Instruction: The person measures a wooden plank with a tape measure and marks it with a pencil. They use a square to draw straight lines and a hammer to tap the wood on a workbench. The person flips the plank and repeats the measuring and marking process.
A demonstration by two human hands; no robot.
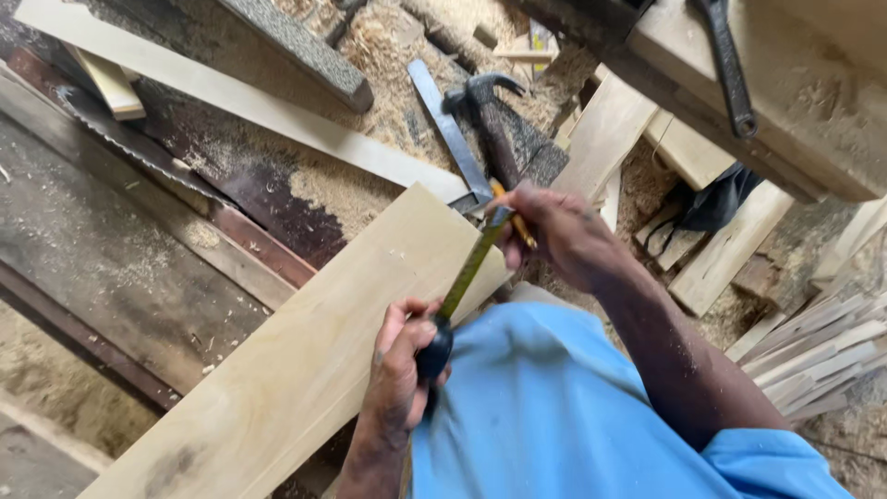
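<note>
tape runs taut across the end of the pale plank (305, 360), and that tautness is what you want to guard. your left hand (399, 370) is closed around the black case of the tape measure (436, 349) at the plank's near edge; your right hand (554, 231) pinches the far end of the yellow blade down at the plank's far edge, with an orange pencil (519, 222) gripped in the same fingers. the plank lies slanted over the dusty workbench (111, 259), its end just in front of your blue shirt. to do this well, i judge you should keep the blade flat on the wood and square to the plank's long edge, not slanted, and hold the case steady while the pencil tip makes one fine tick right against the blade. counted: one tape measure, one pencil, one pale plank under your hands. beyond them lie one claw hammer (494, 129), one steel square (453, 139) just beside it, one hand saw (129, 148) with its toothed blade on the bench, and one dark clamp handle (730, 69) on the block at upper right. thin slats (822, 351) are stacked at the right, too many and too overlapped to count.
</note>
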